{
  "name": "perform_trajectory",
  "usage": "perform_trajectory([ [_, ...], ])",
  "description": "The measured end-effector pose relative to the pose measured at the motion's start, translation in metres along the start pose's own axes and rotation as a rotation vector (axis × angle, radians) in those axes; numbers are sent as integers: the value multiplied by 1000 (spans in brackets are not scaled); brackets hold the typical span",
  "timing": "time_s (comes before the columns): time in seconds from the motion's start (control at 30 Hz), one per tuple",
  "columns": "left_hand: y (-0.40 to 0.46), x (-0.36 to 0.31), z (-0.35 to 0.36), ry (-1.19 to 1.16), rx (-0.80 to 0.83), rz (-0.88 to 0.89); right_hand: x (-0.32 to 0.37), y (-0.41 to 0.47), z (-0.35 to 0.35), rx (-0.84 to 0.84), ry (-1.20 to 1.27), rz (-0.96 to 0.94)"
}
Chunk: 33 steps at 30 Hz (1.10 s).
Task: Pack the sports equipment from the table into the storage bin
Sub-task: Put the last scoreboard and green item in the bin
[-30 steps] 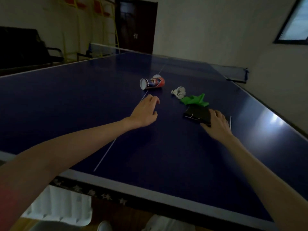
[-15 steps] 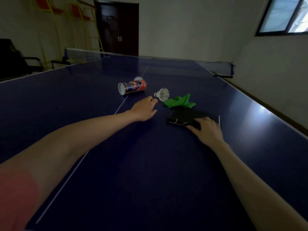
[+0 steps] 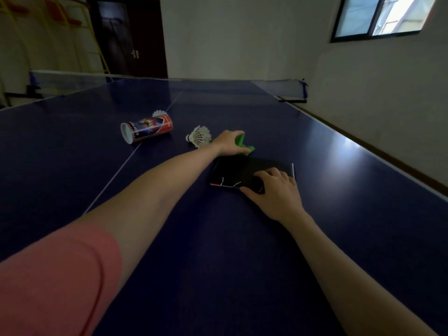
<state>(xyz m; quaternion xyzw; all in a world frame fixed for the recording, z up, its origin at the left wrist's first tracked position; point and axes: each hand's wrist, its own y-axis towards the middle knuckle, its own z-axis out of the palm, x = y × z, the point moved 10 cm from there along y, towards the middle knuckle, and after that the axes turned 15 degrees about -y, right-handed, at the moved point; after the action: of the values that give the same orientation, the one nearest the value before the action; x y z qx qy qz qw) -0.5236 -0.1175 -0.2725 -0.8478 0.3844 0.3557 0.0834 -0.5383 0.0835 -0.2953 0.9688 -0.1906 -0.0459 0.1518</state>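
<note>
Nearest, the right hand [image 3: 274,190] lies with fingers spread and relaxed on the near corner of a flat black rectangular folded item with thin white cords [image 3: 242,173], pressing it to the dark blue table-tennis table [image 3: 218,263]; nothing is pinched. What this item is cannot be told in the dim light.

Just beyond, the left hand [image 3: 229,143] has its fingers curled over a bright green soft item [image 3: 243,145], which touches the black item's far edge.

Immediately left of that hand lies a white feathered shuttlecock [image 3: 200,137]. Farther left, well apart, a red, white and blue cardboard shuttlecock tube [image 3: 146,129] lies on its side, open end toward the camera, another shuttlecock [image 3: 160,113] close behind it.

No storage bin is in view.

Risks, as judged:
- Lifting the green item may drag the adjoining black one, or the wrist may knock the loose shuttlecock away.
- The tube, being round, could roll if the table is jolted.
- The loose cords may snag when the item is lifted.
</note>
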Motion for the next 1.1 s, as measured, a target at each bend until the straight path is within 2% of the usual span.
perform_trajectory([
  [0.1, 10, 10, 9, 56, 1, -53, 1, 2, 1, 10, -6, -1],
  [0.2, 10, 17, -3, 6, -134, -51, 3, 1, 0, 14, -5, -2],
  [0.4, -34, -13, -77, 42, -721, 170, 4, 0, 0, 35, 8, -5],
  [0.5, -52, -14, -107, 82, -887, 193, 4, -1, 0, 43, 10, -3],
  [0.63, -58, 5, -129, 244, -852, 16, 4, -2, -1, 36, 13, 4],
  [0.77, -56, 34, -137, 217, -853, -182, 3, -1, 0, 40, 3, 6],
  [0.87, -43, 61, -124, 253, -691, -365, 4, 0, 2, 49, 0, 2],
  [1.0, -32, 81, -107, 202, -542, -399, 4, 1, 3, 47, -4, 4],
  [1.1, -38, 92, -104, 120, -520, -426, 4, 3, 4, 45, 0, -5],
])
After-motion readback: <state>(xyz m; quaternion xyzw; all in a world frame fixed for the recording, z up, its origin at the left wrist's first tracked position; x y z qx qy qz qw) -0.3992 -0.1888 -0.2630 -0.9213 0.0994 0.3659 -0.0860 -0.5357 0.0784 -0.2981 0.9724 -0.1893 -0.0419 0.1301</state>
